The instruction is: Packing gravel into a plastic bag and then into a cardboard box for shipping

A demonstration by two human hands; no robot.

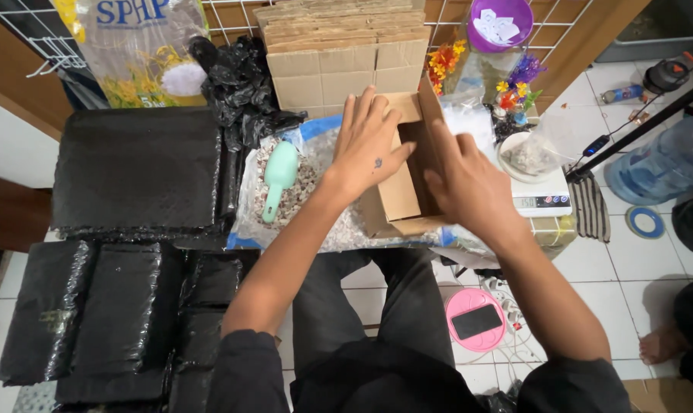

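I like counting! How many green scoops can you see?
1. The green scoop lies on the open bag of pebbly grains, just beside the left hand that rests on the cardboard box. Others may be hidden.

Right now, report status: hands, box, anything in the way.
Left hand flat on box top edge, open. Right hand on box's right flap, fingers inside, grip unclear. Green scoop lies left of box, apart; scale close on right.
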